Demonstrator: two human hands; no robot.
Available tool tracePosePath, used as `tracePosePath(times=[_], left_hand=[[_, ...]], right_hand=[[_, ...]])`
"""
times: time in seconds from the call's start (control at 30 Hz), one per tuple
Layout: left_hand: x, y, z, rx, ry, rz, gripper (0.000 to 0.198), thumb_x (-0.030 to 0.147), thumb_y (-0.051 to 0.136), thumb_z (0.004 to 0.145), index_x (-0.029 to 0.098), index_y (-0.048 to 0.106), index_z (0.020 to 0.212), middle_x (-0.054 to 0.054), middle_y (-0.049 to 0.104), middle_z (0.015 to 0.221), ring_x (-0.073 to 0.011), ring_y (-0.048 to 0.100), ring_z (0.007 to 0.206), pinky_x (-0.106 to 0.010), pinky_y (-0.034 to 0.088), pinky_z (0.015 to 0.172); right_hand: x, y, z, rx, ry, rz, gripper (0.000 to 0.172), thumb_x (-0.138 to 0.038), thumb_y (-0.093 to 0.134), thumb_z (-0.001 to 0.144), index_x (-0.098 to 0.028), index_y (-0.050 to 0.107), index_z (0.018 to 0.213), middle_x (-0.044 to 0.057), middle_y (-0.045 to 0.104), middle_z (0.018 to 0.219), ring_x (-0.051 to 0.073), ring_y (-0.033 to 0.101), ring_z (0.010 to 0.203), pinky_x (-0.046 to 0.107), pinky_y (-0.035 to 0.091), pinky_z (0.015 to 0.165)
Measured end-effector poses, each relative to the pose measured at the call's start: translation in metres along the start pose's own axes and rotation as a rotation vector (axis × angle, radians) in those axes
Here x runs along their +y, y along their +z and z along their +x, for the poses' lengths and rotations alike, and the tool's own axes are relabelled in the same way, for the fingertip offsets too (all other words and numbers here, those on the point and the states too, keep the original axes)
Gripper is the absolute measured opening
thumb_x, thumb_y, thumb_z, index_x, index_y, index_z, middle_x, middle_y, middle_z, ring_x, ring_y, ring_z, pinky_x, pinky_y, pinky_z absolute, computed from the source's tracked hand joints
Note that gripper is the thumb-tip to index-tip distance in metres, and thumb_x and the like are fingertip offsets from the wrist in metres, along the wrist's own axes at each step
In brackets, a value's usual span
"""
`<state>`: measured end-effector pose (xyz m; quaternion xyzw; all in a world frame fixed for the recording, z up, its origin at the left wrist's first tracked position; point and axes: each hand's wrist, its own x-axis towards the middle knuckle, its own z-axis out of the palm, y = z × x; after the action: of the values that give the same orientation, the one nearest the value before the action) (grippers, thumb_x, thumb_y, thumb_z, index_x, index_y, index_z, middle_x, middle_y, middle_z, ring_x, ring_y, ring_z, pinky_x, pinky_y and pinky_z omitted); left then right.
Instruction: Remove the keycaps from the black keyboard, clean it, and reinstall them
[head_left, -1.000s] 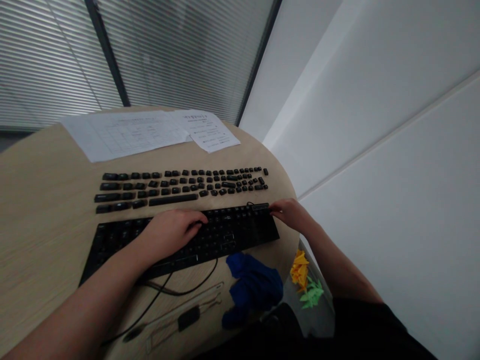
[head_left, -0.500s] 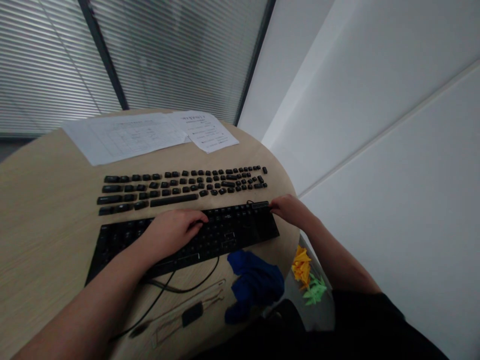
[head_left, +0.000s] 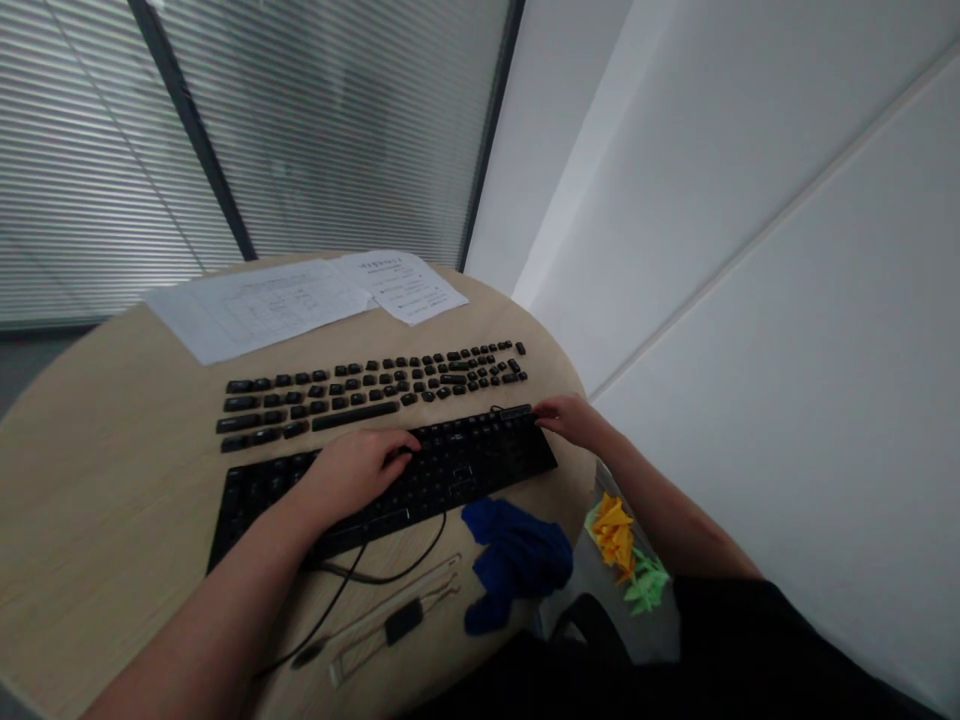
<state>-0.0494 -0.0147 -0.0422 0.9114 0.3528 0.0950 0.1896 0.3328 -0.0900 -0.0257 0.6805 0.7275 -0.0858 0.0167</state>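
A black keyboard [head_left: 442, 470] lies tilted across the round table, with bare patches toward its right end. Over its middle rests my left hand [head_left: 364, 468], fingers curled and thumb close to the index finger at the keys. Whatever lies between those fingertips is too small to make out. At the upper right corner, my right hand [head_left: 568, 418] pinches the keyboard's edge, beside a small dark bar [head_left: 516, 412] with a thin wire loop. Rows of loose black keycaps [head_left: 354, 416] are laid out just beyond the keyboard.
Printed papers [head_left: 285, 305] lie at the table's far side. Nearer me are a crumpled blue cloth [head_left: 517, 560], a black cable [head_left: 330, 600], a wire tool with a black block [head_left: 403, 622] and a slim brush [head_left: 307, 652]. Orange paper pieces [head_left: 613, 535] sit below the right edge.
The view has shifted slightly, so the table appears a little lower and farther right. Both hands keep their places on the keyboard.
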Motion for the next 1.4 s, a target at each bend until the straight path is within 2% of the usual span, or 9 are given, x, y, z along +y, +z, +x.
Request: tracePosePath(times=[0.37, 0.6, 0.7, 0.83, 0.93, 1.0, 1.17, 1.27, 1.4], left_hand=[[0.004, -0.006, -0.002, 0.019, 0.039, 0.009, 0.031, 0.023, 0.056, 0.090, 0.025, 0.080, 0.110, -0.006, 0.081, 0.108, -0.0291, 0.076, 0.098, -0.038, 0.057, 0.088], [0.016, -0.003, -0.014, 0.070, 0.043, 0.015, 0.027, 0.020, 0.062, 0.089, 0.025, 0.081, 0.108, -0.004, 0.081, 0.097, -0.0235, 0.075, 0.092, -0.031, 0.056, 0.085], [0.014, -0.013, -0.021, 0.107, 0.058, -0.027, 0.026, 0.024, 0.065, 0.089, 0.026, 0.081, 0.110, -0.002, 0.081, 0.095, -0.0210, 0.074, 0.088, -0.030, 0.056, 0.083], [-0.026, -0.049, -0.037, 0.245, -0.031, -0.063, 0.027, 0.029, 0.063, 0.091, 0.027, 0.081, 0.111, -0.002, 0.081, 0.105, -0.0213, 0.073, 0.094, -0.032, 0.055, 0.090], [-0.084, -0.077, -0.055, 0.398, -0.220, -0.061, 0.029, 0.030, 0.059, 0.091, 0.021, 0.081, 0.107, -0.009, 0.081, 0.105, -0.0264, 0.074, 0.091, -0.038, 0.055, 0.090], [-0.123, -0.086, -0.065, 0.475, -0.337, -0.063, 0.032, 0.033, 0.059, 0.089, 0.015, 0.081, 0.103, -0.014, 0.081, 0.100, -0.0295, 0.074, 0.087, -0.040, 0.055, 0.086], [-0.186, -0.076, -0.070, 0.513, -0.431, -0.149, 0.035, 0.042, 0.064, 0.083, 0.016, 0.081, 0.100, -0.012, 0.082, 0.091, -0.0266, 0.074, 0.081, -0.035, 0.056, 0.080], [-0.202, -0.068, -0.062, 0.498, -0.401, -0.223, 0.040, 0.045, 0.065, 0.082, 0.016, 0.081, 0.105, -0.011, 0.082, 0.096, -0.0259, 0.074, 0.084, -0.035, 0.057, 0.083], [-0.211, -0.067, -0.052, 0.443, -0.345, -0.316, 0.038, 0.044, 0.066, 0.081, 0.017, 0.082, 0.102, -0.010, 0.082, 0.103, -0.0254, 0.075, 0.091, -0.034, 0.057, 0.087]], right_hand=[[-0.019, -0.012, 0.017, -0.067, 0.008, -0.146, 0.018, -0.020, 0.075, 0.085, -0.021, 0.085, 0.100, 0.011, 0.083, 0.101, 0.028, 0.076, 0.102, 0.031, 0.053, 0.089], [-0.029, 0.016, -0.025, 0.048, 0.050, -0.181, 0.041, -0.030, 0.046, 0.104, -0.019, 0.072, 0.134, 0.016, 0.075, 0.130, 0.031, 0.072, 0.118, 0.040, 0.054, 0.098], [-0.027, 0.034, -0.032, 0.094, 0.037, -0.154, 0.046, -0.031, 0.037, 0.107, -0.017, 0.071, 0.134, 0.015, 0.071, 0.138, 0.028, 0.068, 0.126, 0.039, 0.053, 0.105], [-0.017, 0.049, -0.027, 0.186, 0.005, -0.014, 0.046, -0.033, 0.038, 0.104, -0.020, 0.080, 0.115, 0.013, 0.074, 0.132, 0.026, 0.070, 0.123, 0.039, 0.052, 0.110], [-0.005, 0.056, -0.022, 0.281, -0.018, 0.077, 0.043, -0.038, 0.042, 0.101, -0.025, 0.083, 0.099, 0.012, 0.079, 0.120, 0.027, 0.074, 0.113, 0.043, 0.057, 0.105], [0.001, 0.061, -0.019, 0.407, -0.013, 0.112, 0.040, -0.040, 0.045, 0.098, -0.025, 0.082, 0.101, 0.013, 0.079, 0.118, 0.029, 0.075, 0.112, 0.047, 0.059, 0.103], [-0.009, 0.065, -0.020, 0.711, 0.051, 0.196, 0.042, -0.045, 0.048, 0.098, -0.019, 0.076, 0.115, 0.015, 0.078, 0.119, 0.032, 0.075, 0.108, 0.049, 0.062, 0.095], [-0.028, 0.054, -0.023, 0.783, 0.046, 0.220, 0.035, -0.042, 0.051, 0.099, -0.022, 0.076, 0.112, 0.012, 0.078, 0.117, 0.029, 0.077, 0.095, 0.042, 0.064, 0.082], [-0.052, 0.030, -0.025, 0.882, 0.003, 0.186, 0.031, -0.040, 0.052, 0.100, -0.022, 0.077, 0.106, 0.012, 0.080, 0.109, 0.025, 0.076, 0.079, 0.040, 0.062, 0.077]])
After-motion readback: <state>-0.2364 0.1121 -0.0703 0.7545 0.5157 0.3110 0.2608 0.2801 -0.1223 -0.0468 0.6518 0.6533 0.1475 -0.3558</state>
